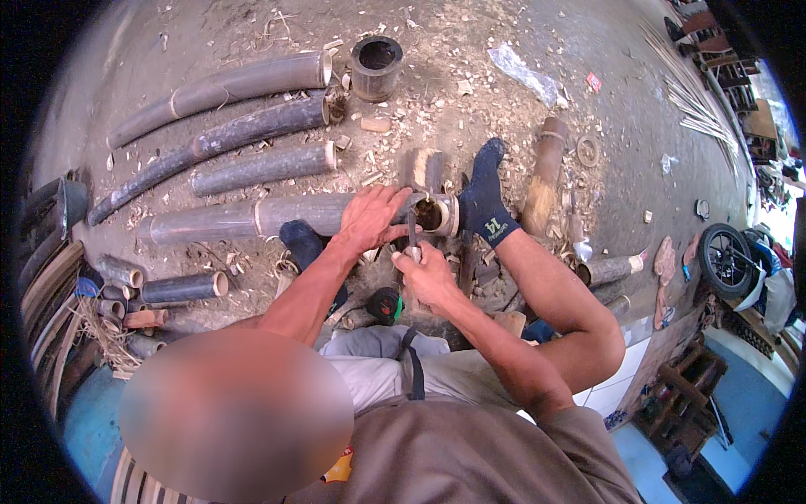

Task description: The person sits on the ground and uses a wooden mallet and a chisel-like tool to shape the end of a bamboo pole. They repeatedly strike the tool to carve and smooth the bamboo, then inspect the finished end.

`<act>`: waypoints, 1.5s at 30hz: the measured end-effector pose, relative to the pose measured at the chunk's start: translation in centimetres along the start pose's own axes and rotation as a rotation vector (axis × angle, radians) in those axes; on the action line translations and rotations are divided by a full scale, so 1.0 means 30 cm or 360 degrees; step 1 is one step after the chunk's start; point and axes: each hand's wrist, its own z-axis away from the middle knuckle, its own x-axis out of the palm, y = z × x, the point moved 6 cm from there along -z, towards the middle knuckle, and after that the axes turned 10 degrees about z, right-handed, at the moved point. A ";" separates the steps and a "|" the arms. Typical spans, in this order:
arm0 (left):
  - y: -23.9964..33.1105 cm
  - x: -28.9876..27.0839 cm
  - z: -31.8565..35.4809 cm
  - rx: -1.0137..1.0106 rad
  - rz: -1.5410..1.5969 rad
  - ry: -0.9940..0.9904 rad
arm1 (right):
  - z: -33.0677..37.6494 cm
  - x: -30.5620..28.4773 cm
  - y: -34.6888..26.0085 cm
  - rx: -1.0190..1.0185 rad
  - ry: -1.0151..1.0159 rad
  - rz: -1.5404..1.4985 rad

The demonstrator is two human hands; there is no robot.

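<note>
A thick grey bamboo pole [201, 223] lies crosswise in front of me. Near its right end, an opening [432, 217] in the wall shows a dark hollow and a pale rim. My left hand [374, 218] grips the pole from above just left of that opening, its thumb pointing toward the blade. In my right hand [428, 273] is a narrow-bladed hand tool [411, 225], closed fingers round its handle. The dark blade stands upright against the opening's left edge; whether it is a knife or a chisel I cannot tell. A short bamboo piece [422, 170] lies just beyond.
My socked feet [487, 181] flank the work. Several bamboo lengths [260, 172] lie at far left, beside a dark bamboo cup [377, 69]. A brown bamboo tube [546, 176] lies to the right. Pale chips cover the floor. A wheel [726, 259] stands at far right.
</note>
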 end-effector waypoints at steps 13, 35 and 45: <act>-0.026 0.003 -0.012 -0.0047 0.0161 0.0288 | -0.096 0.116 -0.173 0.0172 0.0157 -0.1456; 0.080 -0.038 -0.105 -0.0550 0.0192 -0.0092 | 0.036 0.041 0.144 0.0108 0.0240 -0.1501; 0.091 -0.007 -0.124 -0.0706 0.0004 0.0215 | 0.005 -0.215 0.149 0.0092 -0.0100 -0.0783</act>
